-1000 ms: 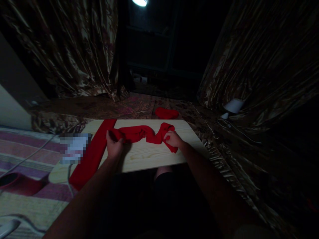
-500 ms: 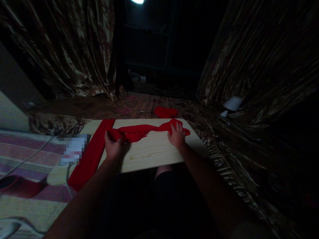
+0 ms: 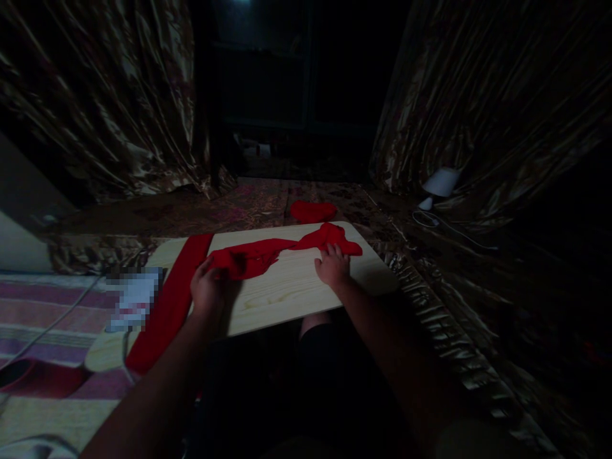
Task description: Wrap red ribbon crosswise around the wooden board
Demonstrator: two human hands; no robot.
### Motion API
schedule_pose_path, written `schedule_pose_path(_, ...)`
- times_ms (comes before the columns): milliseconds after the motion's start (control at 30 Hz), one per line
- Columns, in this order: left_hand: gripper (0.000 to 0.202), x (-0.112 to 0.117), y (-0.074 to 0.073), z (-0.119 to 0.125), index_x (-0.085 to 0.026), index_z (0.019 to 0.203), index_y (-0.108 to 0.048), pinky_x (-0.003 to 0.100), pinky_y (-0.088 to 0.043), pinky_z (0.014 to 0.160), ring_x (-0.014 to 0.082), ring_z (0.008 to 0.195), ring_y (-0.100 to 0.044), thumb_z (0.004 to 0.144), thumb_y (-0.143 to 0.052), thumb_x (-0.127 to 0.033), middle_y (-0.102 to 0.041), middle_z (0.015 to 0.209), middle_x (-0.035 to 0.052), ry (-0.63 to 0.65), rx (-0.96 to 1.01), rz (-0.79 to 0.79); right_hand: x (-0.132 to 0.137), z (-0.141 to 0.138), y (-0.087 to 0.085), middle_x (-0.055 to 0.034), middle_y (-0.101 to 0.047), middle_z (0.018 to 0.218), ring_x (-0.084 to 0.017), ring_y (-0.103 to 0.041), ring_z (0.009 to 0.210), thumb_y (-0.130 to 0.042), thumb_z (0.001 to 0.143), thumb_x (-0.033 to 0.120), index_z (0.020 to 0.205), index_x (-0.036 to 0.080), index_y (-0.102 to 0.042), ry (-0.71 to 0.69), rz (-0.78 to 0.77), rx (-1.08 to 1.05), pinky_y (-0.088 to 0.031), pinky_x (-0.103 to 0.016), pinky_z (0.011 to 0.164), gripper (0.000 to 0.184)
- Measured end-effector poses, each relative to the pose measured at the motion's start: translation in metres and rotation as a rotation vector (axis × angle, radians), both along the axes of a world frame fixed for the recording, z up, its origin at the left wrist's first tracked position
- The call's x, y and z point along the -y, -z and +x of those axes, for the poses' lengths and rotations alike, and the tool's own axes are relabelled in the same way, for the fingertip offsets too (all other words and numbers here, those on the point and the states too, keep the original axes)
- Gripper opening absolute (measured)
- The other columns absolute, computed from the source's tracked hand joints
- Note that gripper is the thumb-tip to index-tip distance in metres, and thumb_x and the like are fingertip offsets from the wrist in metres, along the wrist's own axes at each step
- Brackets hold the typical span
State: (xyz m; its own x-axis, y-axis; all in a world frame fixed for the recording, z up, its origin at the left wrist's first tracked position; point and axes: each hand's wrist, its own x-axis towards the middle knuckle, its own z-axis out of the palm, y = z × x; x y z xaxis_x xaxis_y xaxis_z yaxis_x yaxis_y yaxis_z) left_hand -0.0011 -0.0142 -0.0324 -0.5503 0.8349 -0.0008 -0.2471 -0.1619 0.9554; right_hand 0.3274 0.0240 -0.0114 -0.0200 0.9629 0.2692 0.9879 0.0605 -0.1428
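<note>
My left hand (image 3: 206, 290) has its fingers curled shut on the left end of the red cloth (image 3: 258, 256), pinching it against the wooden board (image 3: 287, 296), the same grip as 1 second ago. My right hand (image 3: 332, 268) has changed. 1 second ago it clutched the bunched right end. Half a second ago it lay on top of that end. Now it rests flat on the bare board with fingers spread, fingertips just at the cloth's near edge. The cloth itself has gone from a crumpled hump to a long band pulled out across the far half of the board. The folded red strip (image 3: 174, 299) lies by my left hand, and 1 more red piece (image 3: 313, 210) sits beyond the board.
</note>
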Motion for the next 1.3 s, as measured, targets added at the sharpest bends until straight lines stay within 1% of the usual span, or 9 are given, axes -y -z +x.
schedule_pose_path(267,0.052,0.023,-0.035,0.046,-0.022,0.133,-0.060,0.050,-0.057,0.097,0.0308,0.117,-0.065,0.082,-0.061,-0.034,-0.068,0.126,0.0121,0.386,0.373,0.117,0.001,-0.059,-0.020,-0.0052,-0.067,0.131,-0.021,-0.059,0.123,-0.063,0.091,0.036,0.129,0.025,-0.065,-0.506,-0.021,-0.633,-0.041,-0.037,0.110,0.039)
schedule_pose_path(367,0.050,0.027,-0.040,0.060,-0.019,0.129,-0.063,0.046,-0.061,0.090,0.0283,0.104,-0.071,0.081,-0.060,-0.030,-0.072,0.112,0.0124,0.443,0.467,0.092,0.006,-0.079,-0.021,-0.0067,-0.055,0.147,-0.021,-0.054,0.132,-0.078,0.078,0.040,0.152,0.027,-0.042,-0.714,-0.149,-0.853,-0.043,-0.035,0.109,0.083)
schedule_pose_path(467,0.049,0.032,-0.042,0.065,-0.016,0.128,-0.063,0.038,-0.063,0.078,0.0217,0.081,-0.073,0.081,-0.059,-0.028,-0.072,0.091,0.0096,0.523,0.507,0.068,0.015,-0.088,-0.025,-0.0112,-0.047,0.154,-0.024,-0.050,0.136,-0.088,0.066,0.031,0.163,0.026,-0.015,-0.809,-0.206,-0.763,-0.043,-0.036,0.110,0.122)
schedule_pose_path(567,0.048,0.034,-0.044,0.069,-0.014,0.124,-0.063,0.039,-0.062,0.079,0.0212,0.077,-0.073,0.077,-0.061,-0.024,-0.071,0.088,0.0094,0.551,0.545,0.103,0.023,-0.090,-0.027,-0.0144,-0.054,0.148,-0.025,-0.053,0.132,-0.074,0.078,0.017,0.163,0.021,-0.012,-0.703,-0.173,-0.540,-0.042,-0.040,0.110,0.106)
schedule_pose_path(667,0.046,0.034,-0.042,0.075,-0.016,0.120,-0.062,0.041,-0.061,0.081,0.0213,0.077,-0.072,0.075,-0.061,-0.023,-0.070,0.089,0.0067,0.477,0.493,0.059,0.027,-0.088,-0.029,-0.0098,-0.060,0.142,-0.022,-0.057,0.126,-0.053,0.090,0.010,0.157,0.022,-0.036,-0.571,-0.123,-0.404,-0.042,-0.036,0.110,0.070)
schedule_pose_path(767,0.038,0.032,-0.034,0.076,-0.021,0.115,-0.062,0.037,-0.058,0.076,0.0208,0.078,-0.071,0.078,-0.060,-0.024,-0.068,0.089,0.0041,0.256,0.182,-0.129,0.030,-0.081,-0.037,-0.0064,-0.064,0.137,-0.019,-0.060,0.121,-0.046,0.092,0.011,0.147,0.022,-0.053,-0.561,-0.083,-0.296,-0.044,-0.029,0.106,0.057)
schedule_pose_path(933,0.026,0.024,-0.029,0.052,-0.021,0.105,-0.065,0.038,-0.051,0.082,0.0239,0.089,-0.066,0.087,-0.058,-0.038,-0.070,0.097,0.0085,-0.131,-0.786,-0.287,0.036,-0.064,-0.053,-0.0074,-0.070,0.118,-0.021,-0.061,0.113,-0.048,0.089,0.013,0.129,0.023,-0.068,-0.611,-0.085,-0.009,-0.048,-0.032,0.098,0.046)
schedule_pose_path(1133,0.036,-0.014,-0.046,0.027,-0.021,0.115,-0.068,0.040,-0.046,0.089,0.0320,0.109,-0.057,0.089,-0.055,-0.042,-0.066,0.115,0.0148,0.237,-1.685,-0.217,0.045,-0.053,-0.056,-0.0076,-0.070,0.114,-0.024,-0.067,0.099,-0.052,0.086,0.016,0.117,0.025,-0.072,-0.642,-0.192,0.208,-0.052,-0.035,0.084,0.038)
schedule_pose_path(1300,0.040,-0.044,-0.050,0.035,-0.016,0.121,-0.067,0.043,-0.047,0.084,0.0353,0.108,-0.057,0.094,-0.044,-0.033,-0.064,0.112,0.0202,0.437,-1.996,-0.246,0.048,-0.053,-0.048,-0.0097,-0.069,0.113,-0.025,-0.070,0.097,-0.053,0.085,0.012,0.121,0.025,-0.068,-0.627,-0.225,0.282,-0.053,-0.034,0.081,0.041)
